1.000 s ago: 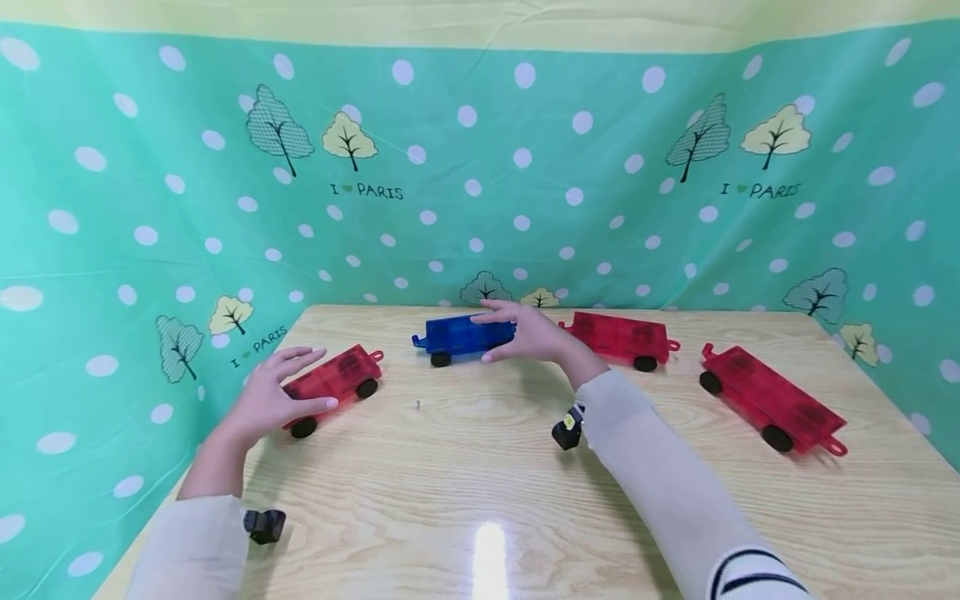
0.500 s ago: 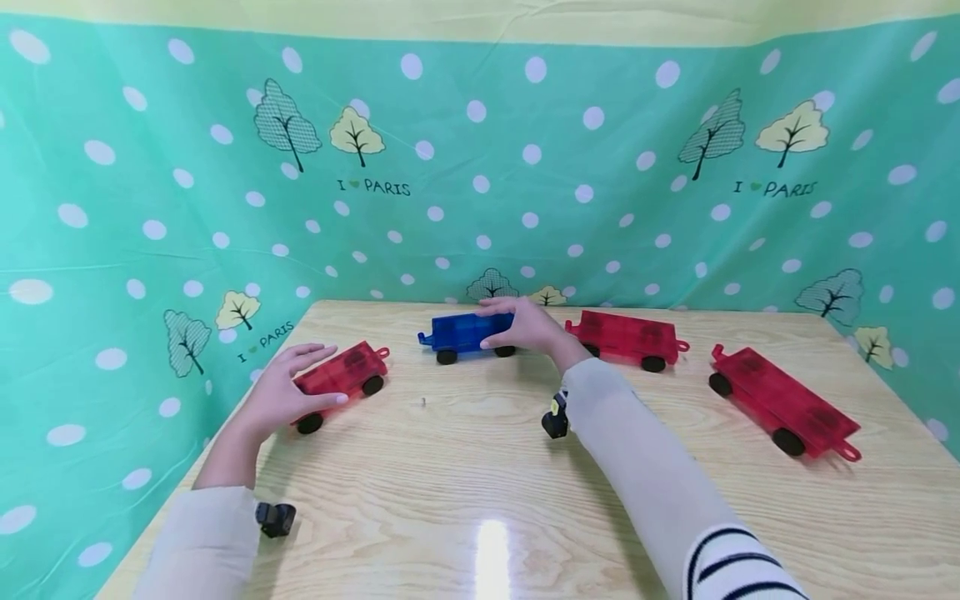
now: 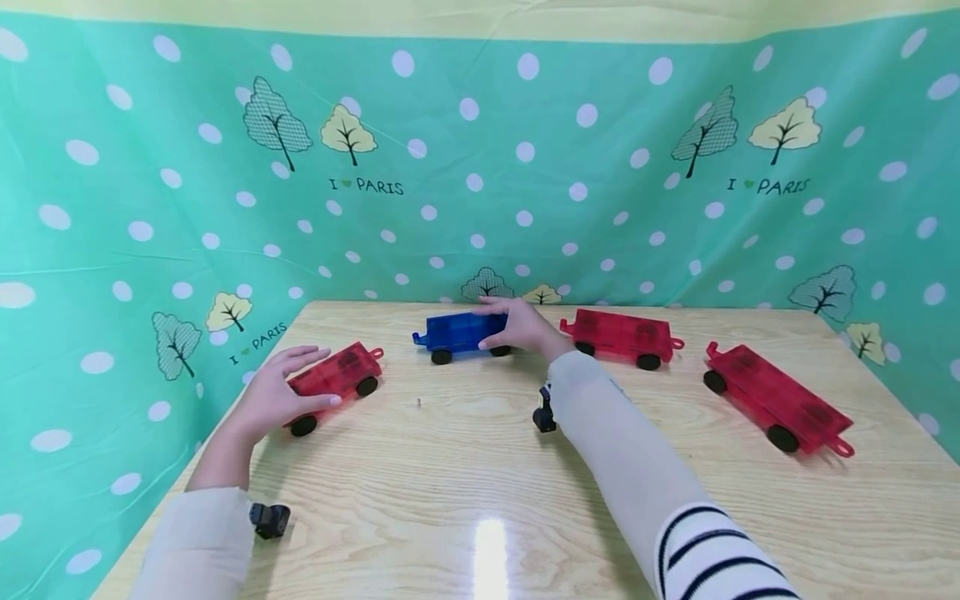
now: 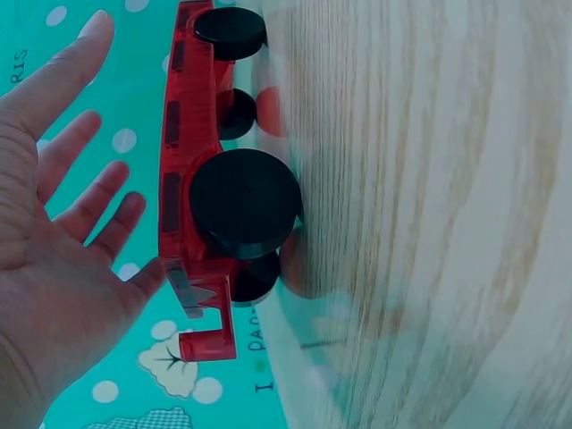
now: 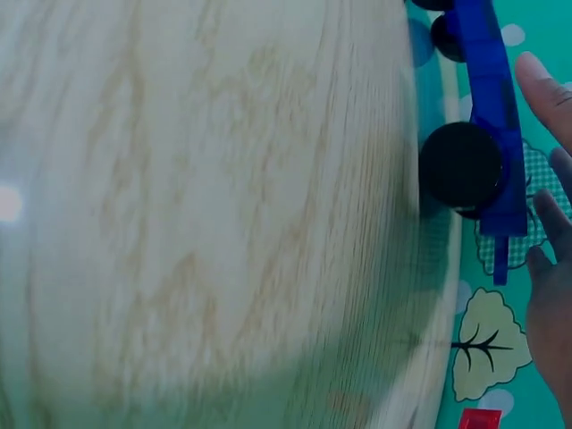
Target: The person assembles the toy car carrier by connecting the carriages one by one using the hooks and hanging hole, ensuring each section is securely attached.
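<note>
Over the near end of a red toy train car (image 3: 341, 373) at the left, my left hand (image 3: 272, 397) hovers with spread, relaxed fingers. The left wrist view shows a gap between that hand (image 4: 71, 214) and the red car (image 4: 192, 152), whose black wheels stand on the table. At the back, my right hand (image 3: 521, 323) hangs over the right end of a blue toy train car (image 3: 453, 332), thumb and fingers apart. In the right wrist view the blue car (image 5: 492, 98) stands beside the fingers, which do not close round it.
Two more red train cars stand to the right, one near the back edge (image 3: 622, 333) and one angled (image 3: 780, 396). All have hooks or loops at their ends. A dotted green cloth (image 3: 480, 167) hangs behind and at the sides of the wooden table (image 3: 420, 483).
My right hand has shifted slightly left and closer over the blue car, its forearm swinging left. The left hand stays over its red car. None of the cars has visibly moved.
</note>
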The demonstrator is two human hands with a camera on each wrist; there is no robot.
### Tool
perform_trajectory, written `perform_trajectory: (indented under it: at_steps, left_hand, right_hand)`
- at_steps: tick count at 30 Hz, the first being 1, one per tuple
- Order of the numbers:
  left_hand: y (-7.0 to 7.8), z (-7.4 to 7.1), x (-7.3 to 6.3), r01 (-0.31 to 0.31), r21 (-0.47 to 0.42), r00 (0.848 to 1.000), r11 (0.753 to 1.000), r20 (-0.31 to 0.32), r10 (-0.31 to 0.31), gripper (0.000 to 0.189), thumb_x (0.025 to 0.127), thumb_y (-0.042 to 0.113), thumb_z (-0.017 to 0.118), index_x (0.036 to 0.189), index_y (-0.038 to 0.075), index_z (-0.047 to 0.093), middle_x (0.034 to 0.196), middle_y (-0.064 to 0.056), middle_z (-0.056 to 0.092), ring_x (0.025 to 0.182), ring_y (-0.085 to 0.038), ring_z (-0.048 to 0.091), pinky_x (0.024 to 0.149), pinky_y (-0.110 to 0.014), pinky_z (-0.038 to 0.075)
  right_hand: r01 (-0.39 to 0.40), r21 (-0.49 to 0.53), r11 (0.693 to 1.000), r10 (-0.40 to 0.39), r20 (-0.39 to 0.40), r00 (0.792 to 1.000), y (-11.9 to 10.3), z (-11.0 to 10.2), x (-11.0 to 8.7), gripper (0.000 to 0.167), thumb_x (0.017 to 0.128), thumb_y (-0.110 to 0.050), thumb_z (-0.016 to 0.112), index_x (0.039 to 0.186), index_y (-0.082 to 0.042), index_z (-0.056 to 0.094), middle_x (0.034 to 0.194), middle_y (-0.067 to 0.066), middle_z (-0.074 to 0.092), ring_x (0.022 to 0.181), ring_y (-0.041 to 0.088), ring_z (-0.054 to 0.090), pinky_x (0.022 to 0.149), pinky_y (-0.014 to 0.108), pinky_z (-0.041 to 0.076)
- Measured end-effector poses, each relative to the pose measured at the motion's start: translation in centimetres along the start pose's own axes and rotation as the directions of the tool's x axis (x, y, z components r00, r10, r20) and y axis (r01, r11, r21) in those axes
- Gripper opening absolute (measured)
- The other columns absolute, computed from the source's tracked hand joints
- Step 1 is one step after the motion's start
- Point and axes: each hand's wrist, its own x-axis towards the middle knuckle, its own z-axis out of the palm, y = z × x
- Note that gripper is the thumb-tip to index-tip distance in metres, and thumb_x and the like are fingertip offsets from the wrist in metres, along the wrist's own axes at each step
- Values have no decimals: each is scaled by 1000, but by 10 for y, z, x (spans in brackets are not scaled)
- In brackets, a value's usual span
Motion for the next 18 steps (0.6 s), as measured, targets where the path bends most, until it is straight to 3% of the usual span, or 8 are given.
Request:
perform_trajectory:
  at_steps: [12,18]
  left_hand:
    - [-4,2,5,21,37,999,999,29,-22,89,75,41,84,147,8,44,153,-24,29,136,-51,24,93,-61,44]
    - [-4,3,8,24,39,998,999,54,-26,90,75,40,85,147,6,43,153,-25,29,136,-51,25,95,-60,44]
  right_hand:
    - [-20,-100,995,22,20,1000,9,3,-1,61,82,-31,80,138,-19,58,156,6,33,145,26,23,115,44,24]
    - [-37,-52,998,38,5,999,11,3,-2,58,82,-26,81,136,-20,60,152,5,40,143,28,27,114,45,26]
